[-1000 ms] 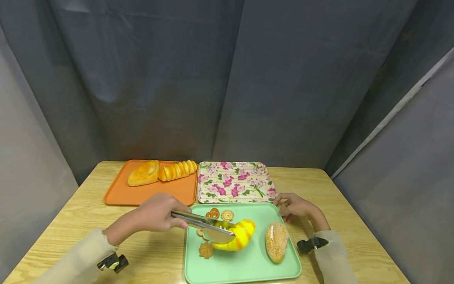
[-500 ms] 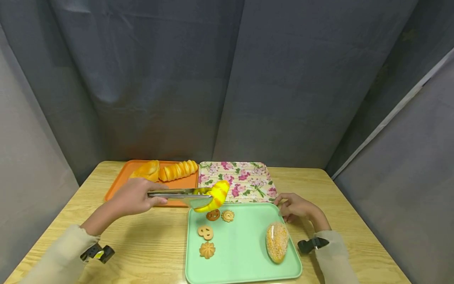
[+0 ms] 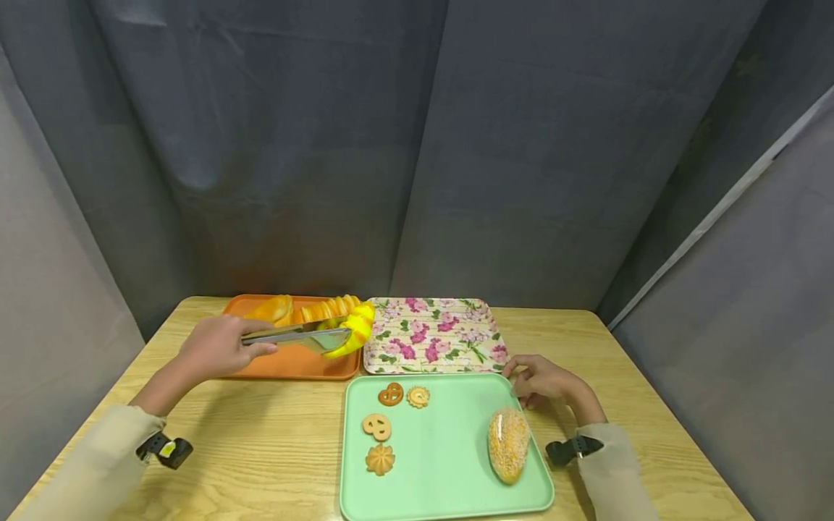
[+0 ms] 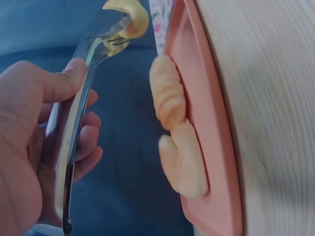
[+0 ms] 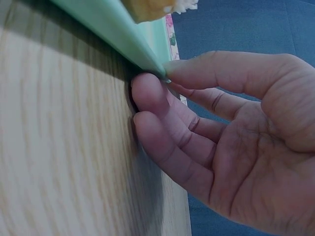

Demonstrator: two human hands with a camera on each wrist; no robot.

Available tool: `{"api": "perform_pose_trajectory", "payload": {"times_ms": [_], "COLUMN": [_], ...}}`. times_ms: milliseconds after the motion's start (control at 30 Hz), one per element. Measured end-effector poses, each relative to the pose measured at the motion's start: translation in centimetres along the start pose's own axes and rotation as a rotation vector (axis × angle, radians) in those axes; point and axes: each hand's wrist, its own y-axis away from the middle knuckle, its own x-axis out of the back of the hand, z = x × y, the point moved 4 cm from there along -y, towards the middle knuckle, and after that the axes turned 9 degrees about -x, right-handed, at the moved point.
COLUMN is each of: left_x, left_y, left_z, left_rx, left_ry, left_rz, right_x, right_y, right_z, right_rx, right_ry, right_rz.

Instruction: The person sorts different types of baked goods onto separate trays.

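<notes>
Croissant (image 3: 360, 327) is off the green tray (image 3: 449, 503)

It's just swung up near the orange tray (image 3: 287, 363), pinched in tongs (image 3: 281, 335); left hand's (image 3: 215, 347) grip is snug round those. Right hand (image 3: 544, 378) pinches the green tray's edge. Lifting looks done.

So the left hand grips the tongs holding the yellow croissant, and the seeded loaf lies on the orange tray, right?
No: the head view shows the seeded loaf on the green tray, not the orange tray. The left hand does grip the tongs holding the yellow croissant.
</notes>
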Motion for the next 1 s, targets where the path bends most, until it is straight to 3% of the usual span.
{"api": "perform_pose_trajectory", "payload": {"times_ms": [167, 433, 1000], "left_x": [-0.5, -1.6, -1.9], "left_y": [0.0, -0.4, -1.9], "left_z": [-1.7, -3.2, -3.5], "left_rx": [0.03, 0.038, 0.07], "left_ry": [-0.032, -0.061, -0.096], "left_rz": [-0.024, -0.062, -0.159], "right_x": [0.1, 0.0, 0.0], "right_y": [0.0, -0.1, -0.1], "right_z": [0.0, 0.2, 0.2], "right_rx": [-0.003, -0.019, -0.01], "right_ry": [-0.005, 0.008, 0.041], "right_rz": [-0.008, -0.008, 0.005]}}
